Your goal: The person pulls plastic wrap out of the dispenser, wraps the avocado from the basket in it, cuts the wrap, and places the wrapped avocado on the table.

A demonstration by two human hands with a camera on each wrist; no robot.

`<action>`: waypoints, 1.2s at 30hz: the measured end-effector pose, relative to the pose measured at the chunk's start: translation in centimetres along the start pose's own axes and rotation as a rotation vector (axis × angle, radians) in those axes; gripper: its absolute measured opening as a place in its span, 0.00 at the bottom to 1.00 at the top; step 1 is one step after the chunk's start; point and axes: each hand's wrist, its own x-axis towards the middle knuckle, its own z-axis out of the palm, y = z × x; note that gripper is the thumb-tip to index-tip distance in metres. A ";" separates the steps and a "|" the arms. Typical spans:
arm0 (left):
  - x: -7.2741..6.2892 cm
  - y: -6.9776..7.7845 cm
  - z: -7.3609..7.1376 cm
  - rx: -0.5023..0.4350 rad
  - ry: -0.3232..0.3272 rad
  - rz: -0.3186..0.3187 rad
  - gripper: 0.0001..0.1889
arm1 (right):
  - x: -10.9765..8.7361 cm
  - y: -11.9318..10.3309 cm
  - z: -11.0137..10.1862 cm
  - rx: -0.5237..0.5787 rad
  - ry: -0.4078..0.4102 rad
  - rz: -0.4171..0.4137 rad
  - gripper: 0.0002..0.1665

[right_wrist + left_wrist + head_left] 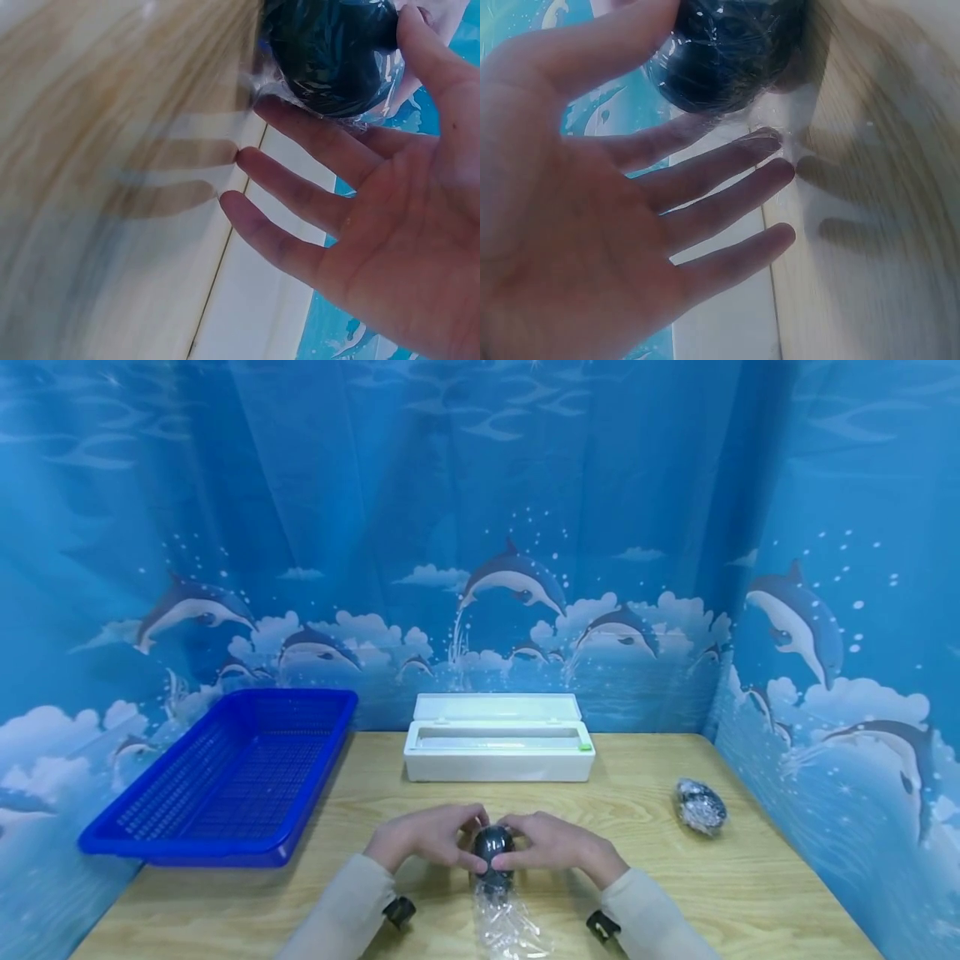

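Observation:
A dark, glossy, rounded object with clear cling film around it is at the near middle of the table; its exact kind cannot be made out. My left hand holds its left side, thumb on the near face and forefinger behind. From the right, my right hand pinches it the same way. In the wrist views, the other fingers of the left hand and right hand spread below the wrapped object. Loose film trails toward me.
A white cling film dispenser with its lid raised stands at the back middle. To the left is a blue plastic basket. Another film-wrapped dark object lies at the right. Dolphin-print curtains enclose the wooden table.

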 end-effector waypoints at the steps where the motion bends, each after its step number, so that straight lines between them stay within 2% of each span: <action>1: 0.0 0.0 0.0 0.000 0.001 0.005 0.27 | 0.0 0.0 0.0 -0.004 -0.002 -0.001 0.37; 8: 0.3 0.0 0.2 -0.026 0.015 0.057 0.30 | -0.3 -0.3 -0.4 0.005 0.026 -0.036 0.42; 13: 0.3 -0.1 0.1 -0.037 0.063 0.069 0.43 | -0.4 -0.5 -0.8 0.062 0.107 -0.044 0.45; 16: 0.2 -0.1 -0.2 -0.053 0.105 0.108 0.46 | -0.4 -0.6 -1.0 0.090 0.154 -0.057 0.47; 21: 0.3 -0.1 -0.8 -0.097 0.157 0.188 0.38 | -0.6 -0.6 -1.4 0.117 0.202 -0.095 0.46; 27: 0.2 -0.1 -1.2 -0.077 0.207 0.216 0.33 | -0.7 -0.3 -1.9 0.160 0.218 -0.120 0.39; 31: 0.1 0.1 -1.4 -0.053 0.233 0.231 0.33 | -0.6 -0.2 -2.1 0.192 0.225 -0.127 0.39; 36: 0.1 0.1 -1.5 -0.050 0.273 0.248 0.34 | -0.7 -0.4 -2.3 0.224 0.285 -0.116 0.39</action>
